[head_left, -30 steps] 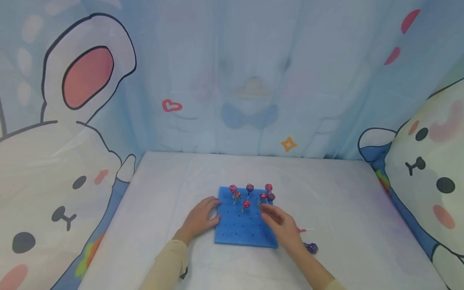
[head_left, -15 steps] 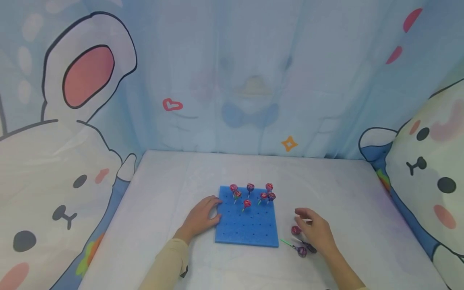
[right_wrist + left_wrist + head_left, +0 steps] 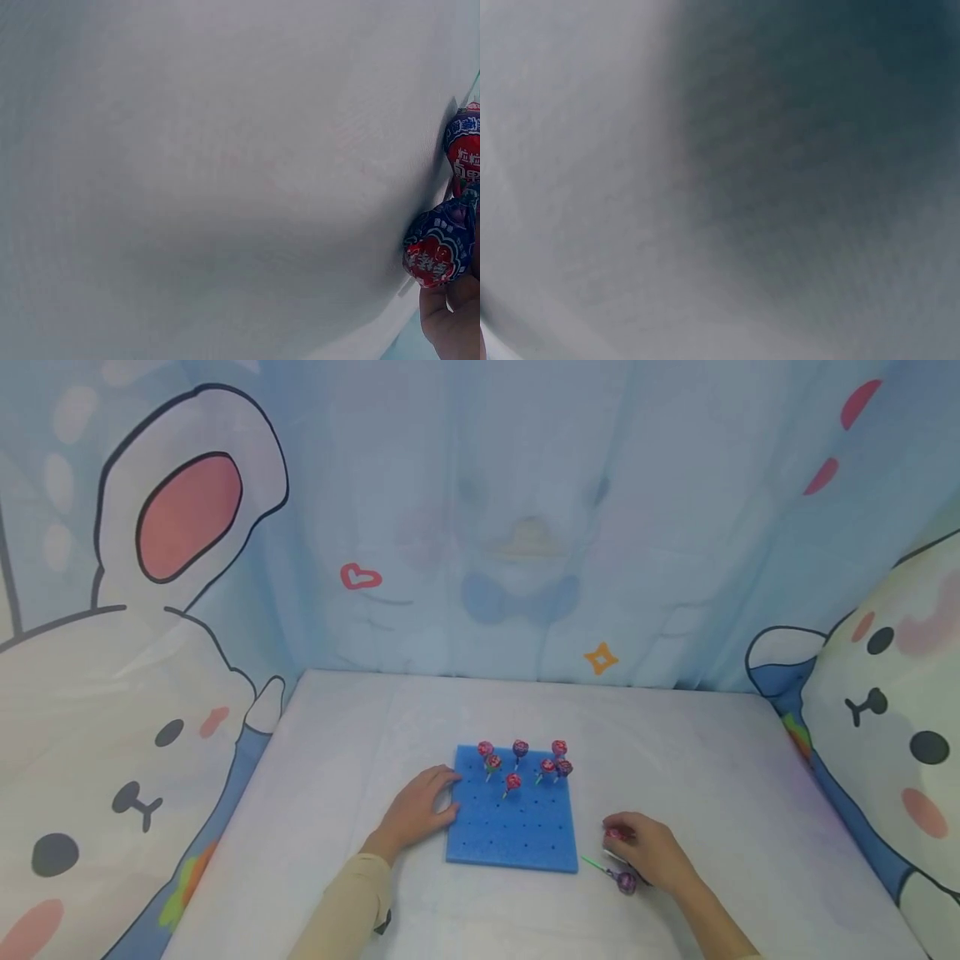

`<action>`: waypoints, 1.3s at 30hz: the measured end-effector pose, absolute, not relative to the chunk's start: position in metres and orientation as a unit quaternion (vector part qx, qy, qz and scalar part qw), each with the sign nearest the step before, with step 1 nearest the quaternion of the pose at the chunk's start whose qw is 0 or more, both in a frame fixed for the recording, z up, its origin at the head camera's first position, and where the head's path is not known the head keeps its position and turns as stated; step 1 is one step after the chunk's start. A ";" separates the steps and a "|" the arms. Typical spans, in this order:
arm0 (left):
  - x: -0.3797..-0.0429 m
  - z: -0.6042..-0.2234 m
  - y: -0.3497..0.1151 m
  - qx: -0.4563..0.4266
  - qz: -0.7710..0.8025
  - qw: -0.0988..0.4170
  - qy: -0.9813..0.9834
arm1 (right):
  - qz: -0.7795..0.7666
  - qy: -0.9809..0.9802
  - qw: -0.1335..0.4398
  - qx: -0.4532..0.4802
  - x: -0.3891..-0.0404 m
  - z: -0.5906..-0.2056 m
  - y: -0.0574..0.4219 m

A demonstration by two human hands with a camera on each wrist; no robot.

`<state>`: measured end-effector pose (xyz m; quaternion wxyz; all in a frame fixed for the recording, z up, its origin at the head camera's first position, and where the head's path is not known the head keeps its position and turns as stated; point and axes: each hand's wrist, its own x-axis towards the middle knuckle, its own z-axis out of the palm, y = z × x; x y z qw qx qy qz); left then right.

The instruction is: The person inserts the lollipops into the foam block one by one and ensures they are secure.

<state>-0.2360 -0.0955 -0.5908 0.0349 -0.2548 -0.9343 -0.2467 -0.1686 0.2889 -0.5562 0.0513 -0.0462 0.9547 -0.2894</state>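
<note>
My left hand (image 3: 417, 807) rests at the left edge of a blue foam board (image 3: 510, 852), fingers loosely spread. Several wrapped lollipops stand stick-down in the board's holes, among them a red one (image 3: 513, 782) near the middle. Right of the board, my right hand (image 3: 651, 850) has thumb and fingers curled round a red lollipop (image 3: 614, 833), partly hidden by the fingers. A purple lollipop (image 3: 626, 882) with a green stick lies just below that hand. In the right wrist view, two wrapped lollipop heads show at the right edge, the lower one (image 3: 437, 249) right by the fingertips.
A white cloth (image 3: 360, 718) covers the table. Blue curtain (image 3: 420, 635) with cartoon animals hangs behind and at both sides. Blurred pale cloth (image 3: 592, 187) fills most of the left wrist view.
My right hand moved from over the board's right side out to the loose lollipops, then lowered and closed its fingers round the red one. The left hand has stayed at the board's edge.
</note>
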 end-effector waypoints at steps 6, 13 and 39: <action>-0.237 -0.594 -0.096 -0.251 -0.249 0.036 -0.935 | -0.279 0.957 0.057 -0.050 -0.172 -0.556 0.287; -0.237 -0.594 -0.096 -0.255 -0.249 0.041 -0.933 | -0.279 0.958 0.053 -0.041 -0.175 -0.554 0.285; -0.236 -0.591 -0.095 -0.265 -0.257 0.057 -0.928 | -0.500 0.862 -0.061 0.056 -0.190 -0.538 0.247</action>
